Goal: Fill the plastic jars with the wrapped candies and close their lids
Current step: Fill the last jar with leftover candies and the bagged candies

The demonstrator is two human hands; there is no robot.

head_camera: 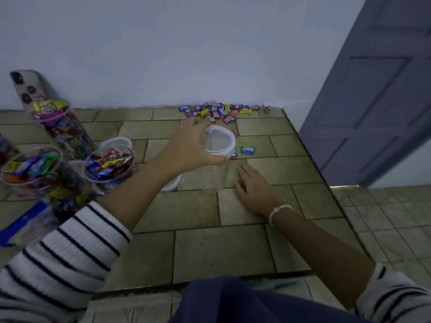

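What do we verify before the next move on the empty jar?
1. Left hand grip on the white lid: ok, fingers curl round its rim.
2. Clear jar upright and empty: ok.
3. Lid off the jar mouth: cannot tell, it sits right at the top.
4. Right hand free to pick candies: ok, flat on the tiled surface, holding nothing.
5. Candy supply: ok, candy pile by the wall, green candy beside the jar.
6. Filled jars at left closed: not ok, mouths open.
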